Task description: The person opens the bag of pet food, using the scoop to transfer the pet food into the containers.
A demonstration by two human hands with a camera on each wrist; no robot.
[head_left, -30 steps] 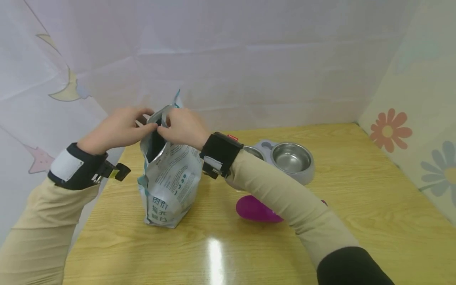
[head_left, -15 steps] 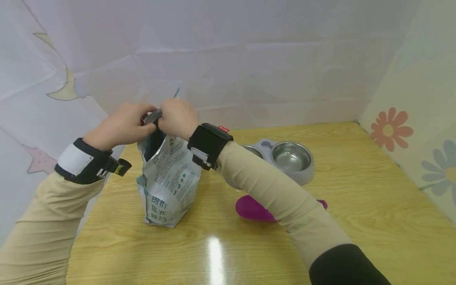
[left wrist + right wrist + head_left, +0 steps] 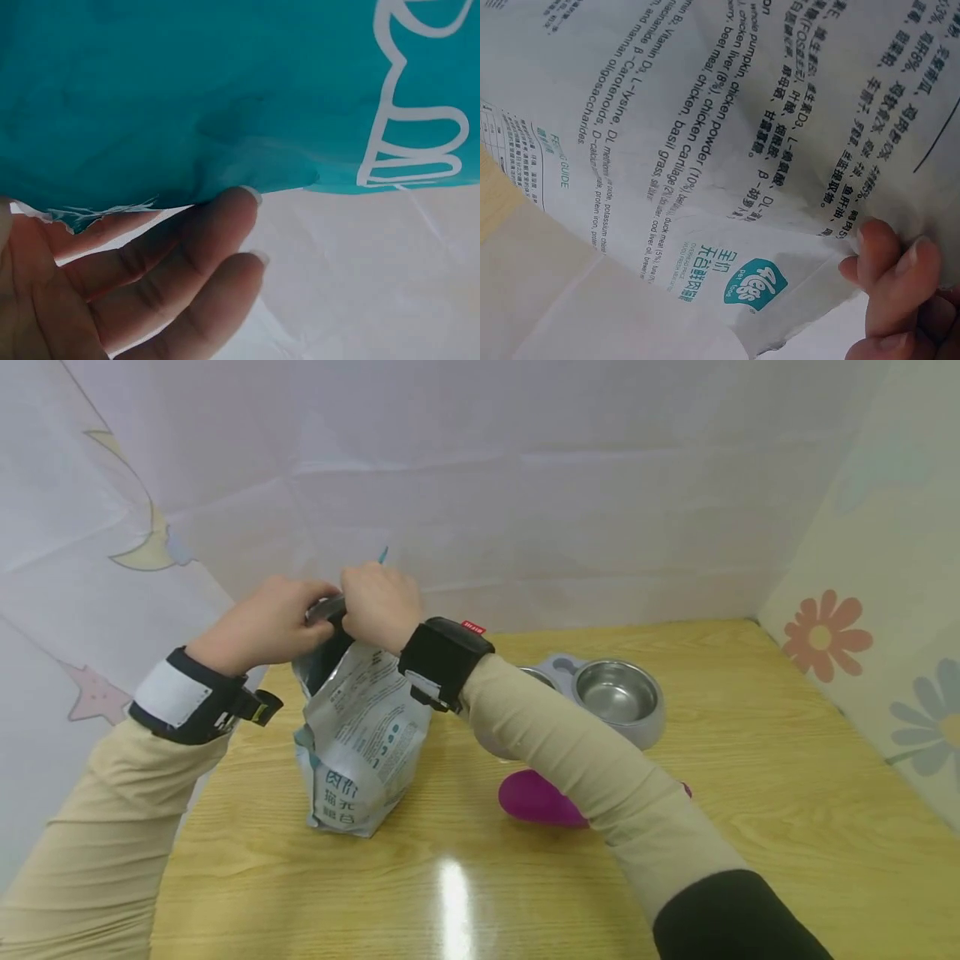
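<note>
My left hand and my right hand both pinch the top edge of the bag, which stands upright on the table left of the bowls, so its mouth stays up and nothing spills.

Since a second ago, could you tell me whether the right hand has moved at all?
Yes. The right hand has risen slightly along the top of the bag, judged against the double bowl.
</note>
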